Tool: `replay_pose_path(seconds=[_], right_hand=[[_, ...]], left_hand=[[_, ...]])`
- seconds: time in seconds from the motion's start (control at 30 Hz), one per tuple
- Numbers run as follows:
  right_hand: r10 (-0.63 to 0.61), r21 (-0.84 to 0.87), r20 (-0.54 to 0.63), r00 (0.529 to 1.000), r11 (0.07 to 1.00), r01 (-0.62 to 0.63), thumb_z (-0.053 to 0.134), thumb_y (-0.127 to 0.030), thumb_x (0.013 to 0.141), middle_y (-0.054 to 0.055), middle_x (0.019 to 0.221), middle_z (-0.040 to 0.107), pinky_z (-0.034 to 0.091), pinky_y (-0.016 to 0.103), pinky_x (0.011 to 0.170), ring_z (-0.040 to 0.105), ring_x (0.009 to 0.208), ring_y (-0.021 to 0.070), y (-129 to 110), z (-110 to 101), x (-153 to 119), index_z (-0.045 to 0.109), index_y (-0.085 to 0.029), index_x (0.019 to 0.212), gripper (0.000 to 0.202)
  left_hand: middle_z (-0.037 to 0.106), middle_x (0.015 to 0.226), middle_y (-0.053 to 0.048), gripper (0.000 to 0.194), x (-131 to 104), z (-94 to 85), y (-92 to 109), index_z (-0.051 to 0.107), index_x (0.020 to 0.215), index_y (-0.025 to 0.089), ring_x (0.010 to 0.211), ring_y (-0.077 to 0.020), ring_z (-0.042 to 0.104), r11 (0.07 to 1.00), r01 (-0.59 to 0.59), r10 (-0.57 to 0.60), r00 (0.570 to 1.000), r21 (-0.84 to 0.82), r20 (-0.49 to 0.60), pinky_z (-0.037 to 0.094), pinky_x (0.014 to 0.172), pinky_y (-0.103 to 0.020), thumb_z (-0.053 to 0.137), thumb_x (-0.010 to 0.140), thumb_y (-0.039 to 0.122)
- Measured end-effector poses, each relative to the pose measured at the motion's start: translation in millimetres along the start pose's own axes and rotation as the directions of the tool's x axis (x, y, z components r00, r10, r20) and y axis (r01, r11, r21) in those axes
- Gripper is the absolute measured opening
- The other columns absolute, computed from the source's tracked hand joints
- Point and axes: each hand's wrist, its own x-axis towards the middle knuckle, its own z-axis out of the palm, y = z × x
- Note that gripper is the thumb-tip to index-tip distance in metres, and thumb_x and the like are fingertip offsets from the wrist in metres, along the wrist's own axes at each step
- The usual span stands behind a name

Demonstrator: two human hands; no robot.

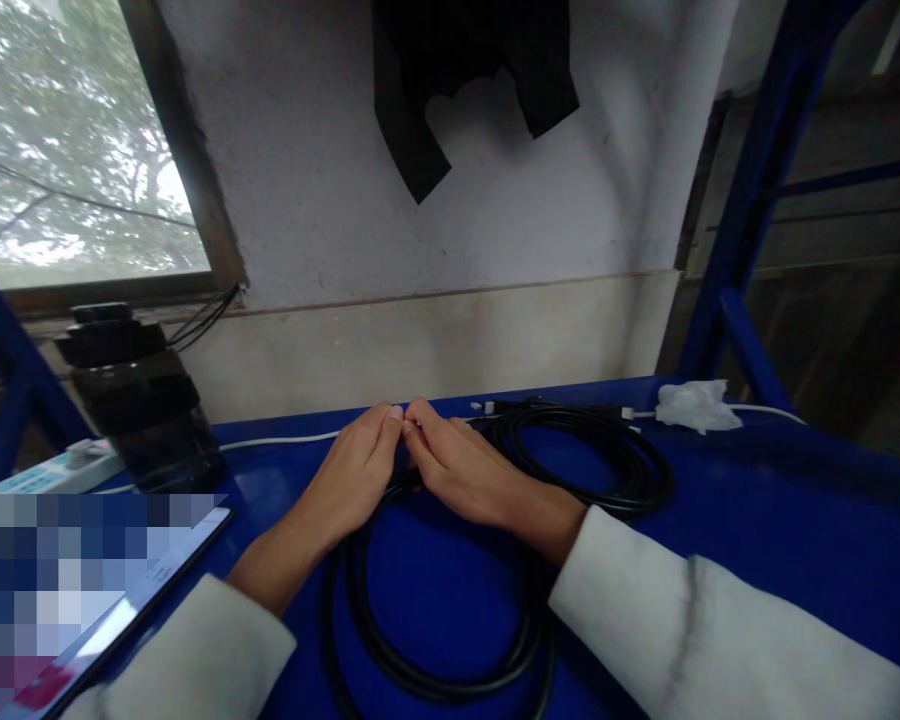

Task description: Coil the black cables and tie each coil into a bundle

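Note:
My left hand (356, 465) and my right hand (461, 465) meet over the far side of a coiled black cable (446, 688). Fingers are closed on both, with thumbs and fingertips pressed together. The loops run up under my palms, and a dark piece of the cable shows between the hands. Whatever finer piece the fingertips pinch is hidden. The near part of the coil lies on the blue table (442, 590) below my wrists. Just beyond my right hand rests a second coil of black cable (656, 480), with connector ends near its far edge.
A dark water bottle (146, 410) stands at left beside a white power strip (60, 475). A tablet-like screen (150, 575) lies nearer, partly pixelated. A crumpled clear plastic bag (697, 405) and a white cord (285, 440) lie along the back. Blue frame posts (735, 230) flank the table.

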Motion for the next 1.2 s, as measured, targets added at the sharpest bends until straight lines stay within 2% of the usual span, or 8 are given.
replay_pose_path(seconds=[0.17,0.23,0.4,0.57,0.87,1.1,1.2], right_hand=[[-0.023,0.008,0.001,1.0,1.0,0.023,0.031,-0.034,0.112,0.003,0.082,0.063,0.032,0.029,0.064,0.06,0.069,0.0169,1.0,0.7,0.6,0.046,-0.021,0.11,0.02],[-0.029,0.002,0.005,1.0,1.0,0.029,0.031,-0.033,0.113,0.003,0.083,0.064,0.033,0.029,0.064,0.062,0.072,0.0179,1.6,1.1,0.9,0.046,-0.021,0.112,0.019],[-0.03,0.004,0.005,1.0,1.0,0.03,0.029,-0.036,0.113,0.004,0.083,0.065,0.033,0.029,0.062,0.064,0.072,0.0191,2.4,1.2,0.7,0.044,-0.022,0.113,0.021],[-0.024,-0.01,-0.011,1.0,1.0,0.024,0.03,-0.038,0.113,0.006,0.087,0.067,0.033,0.029,0.062,0.065,0.074,0.0204,2.0,1.3,0.3,0.044,-0.021,0.111,0.022],[-0.049,-0.006,0.001,0.999,0.999,0.049,0.029,-0.035,0.113,0.005,0.086,0.067,0.033,0.029,0.063,0.064,0.073,0.02,2.3,0.4,0.4,0.043,-0.021,0.115,0.02],[-0.025,0.005,-0.022,0.999,1.0,0.025,0.03,-0.039,0.113,0.007,0.089,0.069,0.031,0.029,0.063,0.065,0.075,0.0206,0.5,0.1,0.0,0.045,-0.02,0.114,0.024],[0.007,0.012,-0.051,0.999,1.0,-0.007,0.031,-0.04,0.113,0.007,0.086,0.068,0.03,0.029,0.06,0.062,0.069,0.0192,-0.4,-0.7,0.1,0.047,-0.019,0.113,0.026]], left_hand=[[0.062,0.088,-0.001,0.015,-0.9,-0.5,0.1,0.053,0.091,0.022,0.083,-0.0201,0.059,1.0,-0.011,0.011,0.997,0.007,0.07,0.041,0.078,-0.034,0.039,0.097,0.018],[0.061,0.085,0.0,0.012,-0.9,0.6,-0.6,0.052,0.091,0.022,0.08,-0.0198,0.058,0.999,-0.009,0.006,0.998,0.048,0.069,0.04,0.075,-0.033,0.043,0.093,0.016],[0.061,0.081,0.0,0.012,-0.7,1.9,-1.7,0.051,0.089,0.023,0.075,-0.0198,0.058,0.995,-0.015,0.012,0.999,0.1,0.038,0.038,0.07,-0.033,0.042,0.096,0.019],[0.066,0.086,-0.001,0.013,-0.9,0.4,0.8,0.054,0.096,0.022,0.077,-0.0202,0.061,0.997,0.004,-0.006,1.0,0.077,0.015,0.04,0.072,-0.033,0.042,0.101,0.024],[0.063,0.089,-0.001,0.012,-0.8,-0.1,-1.0,0.054,0.098,0.023,0.08,-0.0196,0.059,0.994,-0.079,0.076,0.996,0.072,0.044,0.041,0.074,-0.032,0.042,0.1,0.022],[0.066,0.087,-0.002,0.018,-1.0,-0.7,0.8,0.055,0.094,0.023,0.079,-0.0209,0.061,0.997,-0.046,0.043,0.998,0.067,0.046,0.041,0.072,-0.033,0.041,0.102,0.03],[0.067,0.087,-0.002,0.019,-1.5,-1.1,3.7,0.055,0.094,0.024,0.081,-0.0223,0.062,0.997,-0.018,0.015,0.999,0.078,0.028,0.042,0.074,-0.034,0.04,0.103,0.033]])
